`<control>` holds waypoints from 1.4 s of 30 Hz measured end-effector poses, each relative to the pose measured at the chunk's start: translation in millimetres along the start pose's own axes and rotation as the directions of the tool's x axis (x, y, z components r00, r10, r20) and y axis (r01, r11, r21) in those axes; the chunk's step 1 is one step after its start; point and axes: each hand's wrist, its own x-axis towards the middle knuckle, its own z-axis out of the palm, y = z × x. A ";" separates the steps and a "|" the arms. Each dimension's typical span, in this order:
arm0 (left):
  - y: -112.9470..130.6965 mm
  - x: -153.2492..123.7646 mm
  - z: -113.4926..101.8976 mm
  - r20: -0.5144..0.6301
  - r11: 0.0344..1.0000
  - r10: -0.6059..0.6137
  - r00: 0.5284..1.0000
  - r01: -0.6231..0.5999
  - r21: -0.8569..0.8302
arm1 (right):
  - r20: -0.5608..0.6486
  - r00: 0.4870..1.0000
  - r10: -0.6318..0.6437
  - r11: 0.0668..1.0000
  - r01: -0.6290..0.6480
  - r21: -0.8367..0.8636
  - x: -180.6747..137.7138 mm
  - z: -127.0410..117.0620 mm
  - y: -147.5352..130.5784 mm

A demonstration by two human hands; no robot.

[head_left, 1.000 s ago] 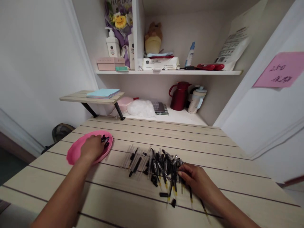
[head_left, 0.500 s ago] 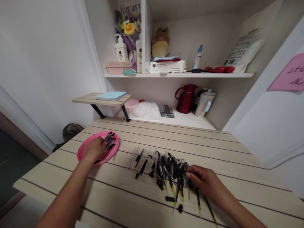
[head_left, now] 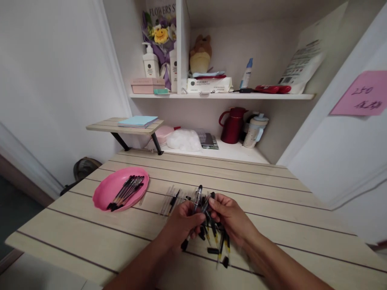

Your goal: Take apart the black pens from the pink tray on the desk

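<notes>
My left hand (head_left: 185, 220) is closed around a capped pen (head_left: 197, 197), clear-barrelled with a black end, tilted upward over the table. Close beside it, my right hand (head_left: 227, 211) pinches a second pen (head_left: 207, 202) near its black end. The two pens cross or nearly touch between my fingers. Beneath both hands lies a pile of black pen parts (head_left: 222, 241), some with yellow tips, partly hidden by my hands. Clear empty tubes (head_left: 167, 200) lie at the pile's left. Several assembled pens (head_left: 128, 192) rest side by side in a pink plate (head_left: 101, 193).
A small raised stand (head_left: 99, 125) with blue paper (head_left: 138, 121) is at the table's back left. Behind the table, shelves hold a red thermos jug (head_left: 233, 127), a light cup (head_left: 255, 131) and a white plastic bag (head_left: 184, 140). A pink note (head_left: 359, 94) is on the right panel.
My left hand has left the pens in the pink plate and come right to the pile. My right hand has lifted slightly leftward, and each hand now holds a pen.
</notes>
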 end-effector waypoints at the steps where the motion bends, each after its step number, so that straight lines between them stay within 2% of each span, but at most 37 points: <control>1: 0.5 -0.7 -3.3 0.021 1.000 -0.013 1.000 0.013 -0.013 | -0.009 1.000 -0.007 1.000 0.007 0.024 1.9 -4.6 -1.9; 3: 1.1 -3.9 -9.9 0.074 0.998 -0.053 0.996 0.055 -0.031 | -0.094 0.993 -0.065 0.994 0.073 0.085 8.0 -20.1 -10.4; 6: -0.9 -10.5 -16.7 0.110 0.991 -0.125 0.986 0.129 -0.032 | -0.292 0.939 -0.180 0.968 0.222 0.118 18.2 -52.5 -28.7; 8: -3.6 -12.7 -18.7 0.075 0.988 -0.153 0.985 0.155 -0.026 | -0.282 0.939 -0.198 0.980 0.199 -0.026 21.1 -70.5 -35.1; 11: -7.7 -10.0 -18.4 0.025 0.988 -0.150 0.988 0.151 -0.040 | -0.134 0.989 -0.068 0.945 0.021 -0.327 17.2 -80.3 -26.7; 12: -8.8 -8.3 -17.6 0.020 0.987 -0.151 0.988 0.152 -0.048 | -0.094 0.995 -0.026 0.903 -0.017 -0.429 14.6 -79.7 -20.8; 14: -10.4 -4.8 -15.5 0.019 0.986 -0.157 0.987 0.158 -0.055 | -0.047 0.999 -0.022 0.778 -0.013 -0.628 8.8 -75.4 -9.9; 17: -11.3 -1.9 -11.7 0.007 0.986 -0.159 0.987 0.159 -0.050 | -0.029 0.989 -0.148 0.559 0.060 -0.827 1.6 -66.9 -5.2; 18: -11.4 -1.4 -10.2 0.001 0.987 -0.154 0.988 0.154 -0.049 | -0.031 0.980 -0.199 0.523 0.080 -0.848 -0.2 -63.7 -6.5; 19: -11.5 -1.0 -8.4 -0.007 0.987 -0.151 0.988 0.151 -0.049 | -0.034 0.972 -0.231 0.530 0.096 -0.843 -1.6 -59.9 -8.2; 20: -11.6 -0.6 -6.5 -0.016 0.987 -0.152 0.988 0.151 -0.049 | -0.039 0.972 -0.230 0.579 0.104 -0.809 -2.8 -55.7 -9.5; 23: -12.6 1.0 0.3 -0.031 0.986 -0.163 0.986 0.162 -0.042 | -0.045 0.997 -0.062 0.829 0.027 -0.559 -4.2 -41.2 -7.5; 24: -13.0 1.5 2.4 -0.036 0.986 -0.164 0.986 0.163 -0.039 | -0.044 0.999 -0.003 0.888 -0.018 -0.460 -4.2 -36.7 -5.2; 26: -13.6 2.5 5.3 -0.044 0.988 -0.154 0.987 0.152 -0.037 | -0.060 0.998 0.032 0.950 -0.049 -0.308 -3.9 -30.3 -0.5; 29: -13.1 3.1 5.7 0.007 0.985 -0.164 0.986 0.164 -0.054 | -0.056 0.998 0.000 0.987 -0.010 -0.163 -3.9 -28.1 1.1; 32: -11.8 3.6 3.4 0.104 0.972 -0.211 0.972 0.220 -0.088 | 0.017 1.000 0.010 0.999 -0.010 -0.032 -4.5 -30.9 -3.8; 34: -11.5 4.3 2.7 0.123 0.971 -0.205 0.971 0.218 -0.097 | 0.062 0.998 0.031 0.999 -0.034 0.043 -4.4 -32.4 -6.5; 36: -11.6 5.2 2.9 0.116 0.979 -0.174 0.978 0.185 -0.089 | 0.050 0.996 0.074 0.995 -0.077 0.057 -3.5 -33.2 -6.5; 39: -11.2 5.6 3.0 0.110 0.982 -0.170 0.979 0.177 -0.063 | -0.048 0.995 0.089 0.996 -0.089 -0.007 -1.8 -34.0 -3.6; 42: -9.9 4.6 0.4 0.158 0.972 -0.211 0.965 0.224 -0.068 | -0.027 0.998 0.057 0.998 -0.056 0.017 -2.1 -33.8 -4.9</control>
